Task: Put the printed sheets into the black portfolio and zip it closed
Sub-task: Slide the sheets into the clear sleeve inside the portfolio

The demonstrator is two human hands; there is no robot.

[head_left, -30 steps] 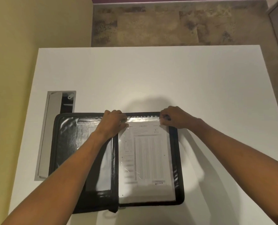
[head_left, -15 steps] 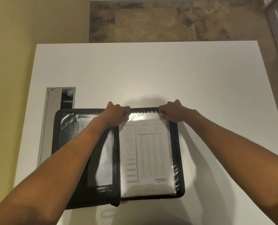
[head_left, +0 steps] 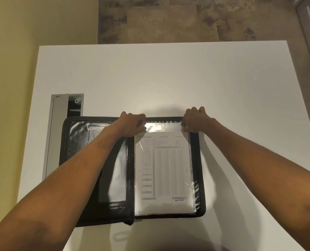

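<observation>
The black portfolio (head_left: 78, 142) lies open and flat on the white table (head_left: 168, 78), near its front left. A printed sheet (head_left: 166, 171) with a table of small figures rests in a clear plastic sleeve on the right half. My left hand (head_left: 130, 124) pinches the sleeve's top left corner, by the spine. My right hand (head_left: 195, 120) grips the top right corner at the portfolio's far edge. The left half shows a shiny inner pocket, partly hidden by my left forearm. A zipper pull loop hangs off the near edge.
A grey cable hatch (head_left: 60, 124) with its lid raised is set into the table just left of the portfolio. A yellow wall (head_left: 14, 51) runs along the left; mottled brown floor (head_left: 186, 19) lies beyond the far edge.
Both hands have slid from over the sheet's top up to the portfolio's far edge, and the sheet now sits lower and deeper in the sleeve.
</observation>
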